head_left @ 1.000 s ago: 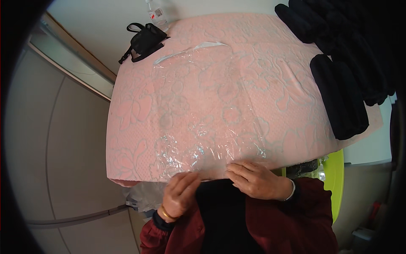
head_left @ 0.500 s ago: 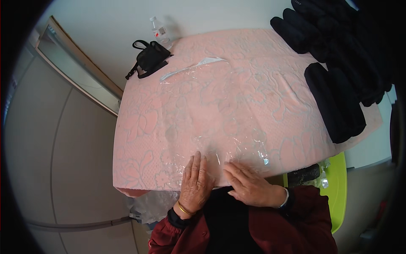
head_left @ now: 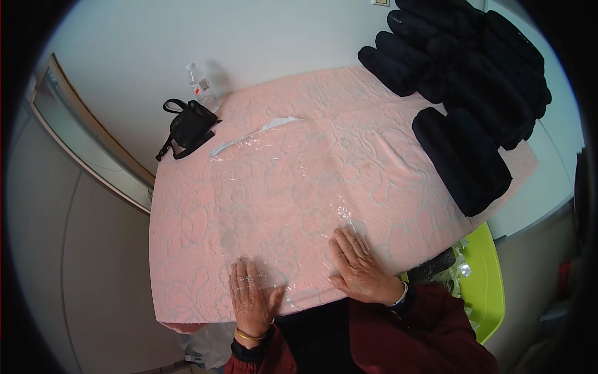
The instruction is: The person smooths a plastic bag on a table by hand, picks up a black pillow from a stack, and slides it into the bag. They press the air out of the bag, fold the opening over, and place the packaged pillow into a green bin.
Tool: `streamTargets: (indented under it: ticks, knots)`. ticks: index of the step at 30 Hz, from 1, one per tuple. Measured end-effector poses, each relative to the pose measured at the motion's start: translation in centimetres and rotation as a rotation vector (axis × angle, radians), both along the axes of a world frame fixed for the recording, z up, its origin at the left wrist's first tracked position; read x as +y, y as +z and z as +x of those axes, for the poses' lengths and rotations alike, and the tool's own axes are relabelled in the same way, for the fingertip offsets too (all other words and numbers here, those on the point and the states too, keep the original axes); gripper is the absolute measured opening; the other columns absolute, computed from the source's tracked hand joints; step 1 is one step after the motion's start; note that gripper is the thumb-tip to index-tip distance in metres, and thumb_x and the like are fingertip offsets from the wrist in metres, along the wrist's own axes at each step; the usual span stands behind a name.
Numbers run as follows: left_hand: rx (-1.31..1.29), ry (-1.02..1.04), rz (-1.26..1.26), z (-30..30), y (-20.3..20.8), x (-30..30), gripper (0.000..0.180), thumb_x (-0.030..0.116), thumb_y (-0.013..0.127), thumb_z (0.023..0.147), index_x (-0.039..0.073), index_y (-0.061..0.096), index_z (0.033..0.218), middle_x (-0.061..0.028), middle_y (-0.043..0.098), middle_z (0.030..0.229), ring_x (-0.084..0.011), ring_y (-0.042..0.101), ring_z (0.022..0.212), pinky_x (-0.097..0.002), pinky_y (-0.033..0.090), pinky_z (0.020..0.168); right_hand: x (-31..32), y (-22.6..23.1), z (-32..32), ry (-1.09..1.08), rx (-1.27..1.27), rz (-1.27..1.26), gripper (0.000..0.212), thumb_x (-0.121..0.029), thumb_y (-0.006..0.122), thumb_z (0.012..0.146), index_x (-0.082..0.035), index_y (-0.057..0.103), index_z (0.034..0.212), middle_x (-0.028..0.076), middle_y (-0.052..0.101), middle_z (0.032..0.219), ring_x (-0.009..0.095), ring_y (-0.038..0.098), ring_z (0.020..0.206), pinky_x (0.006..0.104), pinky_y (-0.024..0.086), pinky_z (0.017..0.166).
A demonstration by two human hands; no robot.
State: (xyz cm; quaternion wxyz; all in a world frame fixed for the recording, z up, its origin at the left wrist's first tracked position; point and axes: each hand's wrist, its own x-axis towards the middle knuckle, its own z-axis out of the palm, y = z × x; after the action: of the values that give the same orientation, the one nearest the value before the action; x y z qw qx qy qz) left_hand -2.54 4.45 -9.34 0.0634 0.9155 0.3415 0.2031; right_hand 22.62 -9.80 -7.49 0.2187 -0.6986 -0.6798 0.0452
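A clear plastic bag [head_left: 274, 206] lies spread over the pink patterned cloth [head_left: 187, 181] that covers the table, with a white strip along its far edge. My left hand [head_left: 252, 299] rests flat on the bag's near left part, fingers stretched away from me and thumb apart. Toward the near right side of the bag, my right hand [head_left: 360, 268] lies palm down with its fingers stretched out. Neither hand grips anything. Glints and wrinkles in the plastic show between and ahead of the hands.
Black rolled fabric bundles [head_left: 461, 162] are piled at the right. A black small bag with a strap [head_left: 192, 124] and a clear bottle [head_left: 202, 87] stand at the far left by the wall. Below the right edge, a green bin [head_left: 489, 280] holds plastic wrapping.
My hands have moved apart across the plastic, the left one to the left and the right one slightly right. The bag looks flatter between them. The view has shifted.
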Motion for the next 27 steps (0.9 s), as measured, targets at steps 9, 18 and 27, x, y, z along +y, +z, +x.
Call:
streamTargets:
  ticks: [9, 18, 27]
  knots:
    - [-0.019, 0.008, -0.071, -0.9, 1.6, -2.2, 0.079, 0.037, 0.071, 0.088, -0.008, 0.039, 0.144, -0.0310, 0.039, 0.149, -0.0514, 0.036, 0.137, -0.0590, 0.032, 0.113, -1.2, -0.6, -0.7, 0.064, 0.072, 0.060, 0.065, -0.015, 0.064, 0.089, 0.011, 0.039, 0.143, 0.031, 0.031, 0.154, 0.046, 0.026, 0.146, 0.0541, 0.022, 0.120]
    - [-0.124, -0.259, -0.257, 3.6, 1.8, -3.7, 0.072, 0.028, 0.073, 0.086, -0.009, 0.043, 0.140, -0.0301, 0.039, 0.149, -0.0502, 0.036, 0.138, -0.0588, 0.032, 0.113, 1.1, -0.4, -3.0, 0.189, 0.058, 0.074, 0.065, -0.016, 0.065, 0.089, 0.010, 0.040, 0.143, 0.030, 0.034, 0.152, 0.044, 0.030, 0.145, 0.0538, 0.023, 0.120]
    - [0.129, -0.111, -0.032, 1.0, 1.3, -0.8, 0.082, 0.052, 0.062, 0.092, -0.009, 0.041, 0.144, -0.0286, 0.038, 0.152, -0.0458, 0.034, 0.142, -0.0570, 0.025, 0.116, -0.3, -0.2, -0.5, 0.045, 0.028, -0.035, 0.084, -0.039, 0.068, 0.089, 0.007, 0.032, 0.150, 0.024, 0.025, 0.160, 0.039, 0.022, 0.150, 0.0526, 0.016, 0.122]
